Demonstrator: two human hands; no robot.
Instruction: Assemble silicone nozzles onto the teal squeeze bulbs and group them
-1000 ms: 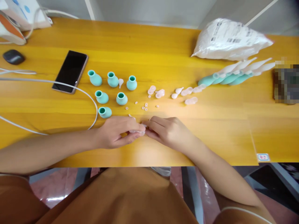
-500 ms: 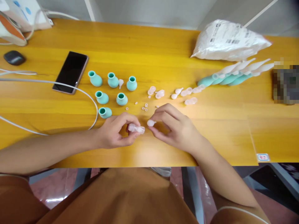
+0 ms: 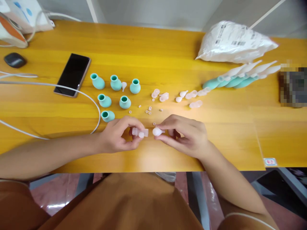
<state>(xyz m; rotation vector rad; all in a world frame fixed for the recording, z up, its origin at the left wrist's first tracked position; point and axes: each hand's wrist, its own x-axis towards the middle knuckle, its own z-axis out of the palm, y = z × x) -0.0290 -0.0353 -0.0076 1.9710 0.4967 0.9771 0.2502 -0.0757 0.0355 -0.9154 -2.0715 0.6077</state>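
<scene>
Translucent plastic is what I have in both hands: my left hand [image 3: 117,137] pinches a small clear tube piece [image 3: 139,132] between thumb and fingertips, held level just above the near edge of the yellow wooden worktop [image 3: 168,57], and my right hand [image 3: 185,135] grips a small whitish bulb-shaped tip [image 3: 157,131] the same way, its rounded end pointing toward the tube piece; the two parts sit just beside each other, with a narrow gap between them and no contact that I can see. Beyond my left hand stand six teal rubber bulbs [image 3: 115,82], openings upward, in a loose cluster, with one small clear funnel-like piece [image 3: 124,85] between two of the back ones. Tiny pale rings [image 3: 148,110] lie scattered behind the held parts, and farther back to the right a row of loose whitish tips [image 3: 182,95] rests on the wood. At far right lie several assembled pieces [image 3: 240,76] with teal bulbs and long clear nozzles, side by side, near a white plastic bag [image 3: 235,40]. A black phone [image 3: 72,74] lies face up at left, a white cable [image 3: 48,84] curving past it
</scene>
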